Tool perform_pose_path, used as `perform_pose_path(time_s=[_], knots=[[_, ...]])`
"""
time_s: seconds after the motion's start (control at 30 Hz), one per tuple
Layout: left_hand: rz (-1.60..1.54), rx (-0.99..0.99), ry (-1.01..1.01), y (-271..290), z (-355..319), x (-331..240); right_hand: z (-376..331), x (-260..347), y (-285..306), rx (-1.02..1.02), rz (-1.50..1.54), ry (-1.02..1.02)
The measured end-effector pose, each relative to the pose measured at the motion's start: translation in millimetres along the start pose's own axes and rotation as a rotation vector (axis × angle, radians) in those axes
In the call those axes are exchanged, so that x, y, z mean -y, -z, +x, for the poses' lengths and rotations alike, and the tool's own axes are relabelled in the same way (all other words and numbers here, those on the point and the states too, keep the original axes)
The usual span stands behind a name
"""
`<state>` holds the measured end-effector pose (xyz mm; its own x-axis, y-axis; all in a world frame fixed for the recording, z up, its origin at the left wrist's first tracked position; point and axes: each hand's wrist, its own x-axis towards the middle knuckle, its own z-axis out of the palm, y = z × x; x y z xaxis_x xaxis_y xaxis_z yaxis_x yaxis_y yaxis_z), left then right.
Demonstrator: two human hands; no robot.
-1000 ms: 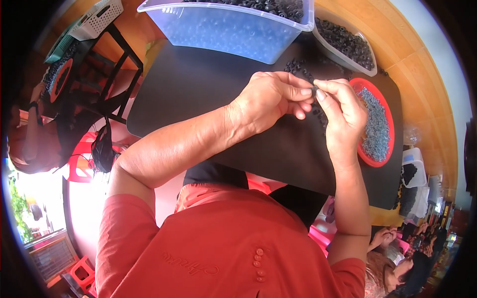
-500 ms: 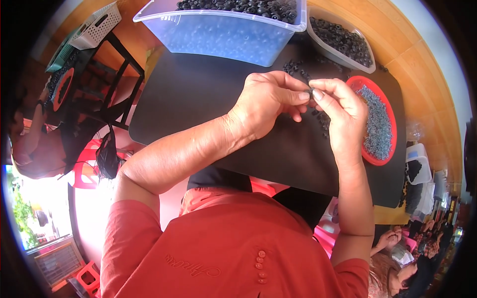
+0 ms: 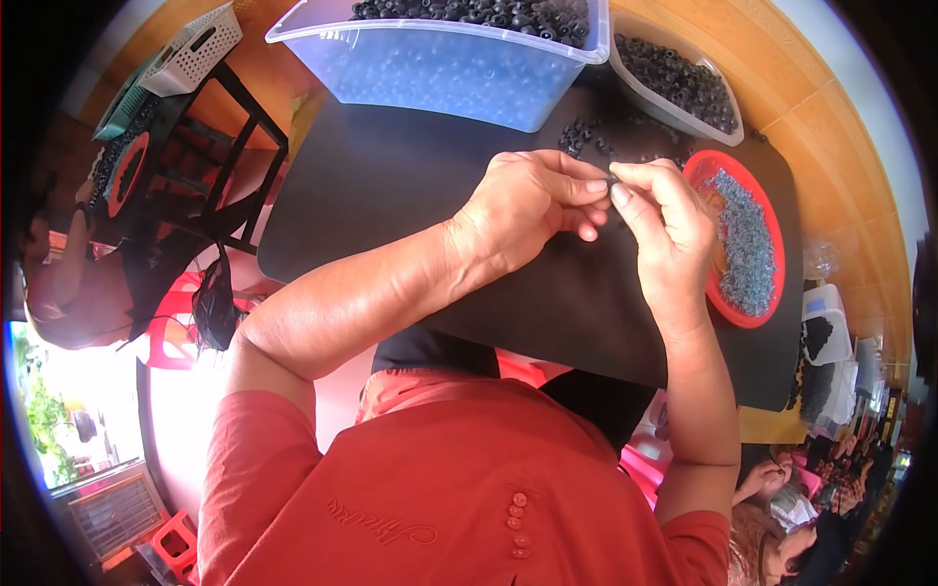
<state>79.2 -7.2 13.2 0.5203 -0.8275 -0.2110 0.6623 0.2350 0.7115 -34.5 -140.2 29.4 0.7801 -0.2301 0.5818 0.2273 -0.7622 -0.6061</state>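
Black mat (image 3: 410, 186) covers the table under both hands. Left hand (image 3: 523, 210) and right hand (image 3: 669, 230) meet fingertip to fingertip, pinched shut on one tiny dark ring (image 3: 613, 182). Small, slow pinches close over the mat seem best, so a dropped piece stays near. Loose rings (image 3: 578, 137) lie just past them. Farther off, the red plate (image 3: 772, 303) and blue tub (image 3: 459, 68) crowd the edge; bare mat on the left gives room.
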Motion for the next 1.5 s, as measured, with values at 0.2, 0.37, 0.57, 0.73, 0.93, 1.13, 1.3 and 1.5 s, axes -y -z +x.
perform_pose_path(time_s=[0.2, 0.37, 0.57, 0.73, 0.93, 1.13, 1.3, 1.5], knots=[[-0.077, 0.039, 0.052, 6.2, 4.3, 0.7, -0.9, 2.9, -9.5, -0.054, 0.066, -0.002], [-0.101, 0.040, 0.070, 4.0, 5.1, 0.6, -2.6, 1.7, -16.5, -0.137, 0.005, 0.031], [-0.066, 0.063, 0.038, 2.2, 2.8, 0.2, -1.7, -4.6, -18.5, -0.175, -0.232, 0.199], [-0.079, 0.167, 0.012, 3.5, 3.2, -1.8, 0.8, -5.9, -9.0, -0.159, -0.314, 0.268], [-0.062, 0.216, 0.031, 3.3, 3.1, -0.9, 2.6, -4.2, -6.2, -0.161, -0.303, 0.317], [-0.091, 0.230, 0.026, 4.6, 1.6, -1.7, 3.2, -0.1, -5.9, -0.156, -0.286, 0.370], [-0.010, 0.090, -0.012, 0.7, 0.0, -6.1, 10.4, 7.1, -3.9, -0.172, -0.253, 0.295], [0.055, -0.161, -0.134, 4.8, 5.2, -13.3, 114.9, 27.1, 12.7, -0.224, 0.031, 0.073]])
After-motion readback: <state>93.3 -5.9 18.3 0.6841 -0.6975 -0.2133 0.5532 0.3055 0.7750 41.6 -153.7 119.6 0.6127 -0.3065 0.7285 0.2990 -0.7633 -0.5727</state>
